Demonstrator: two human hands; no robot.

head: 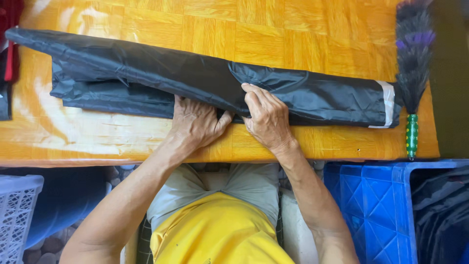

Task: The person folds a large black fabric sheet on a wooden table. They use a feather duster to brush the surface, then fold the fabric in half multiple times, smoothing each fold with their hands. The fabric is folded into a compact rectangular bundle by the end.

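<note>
Black plastic bundle (205, 80), long and rolled, stretching crosswise just beyond both hands on the wooden table (303, 29). Left hand (195, 122) flat, fingers tucked under its near fold; right hand (266, 115) curled, pinching the upper layer. Further right: taped end (387, 103), feather duster (413, 73), blue crate (376, 205) below.

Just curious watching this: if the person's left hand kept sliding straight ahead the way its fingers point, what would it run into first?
The left hand already has its fingertips tucked under the long black plastic bundle, so it would push further beneath that. Beyond lies the wooden table.
</note>
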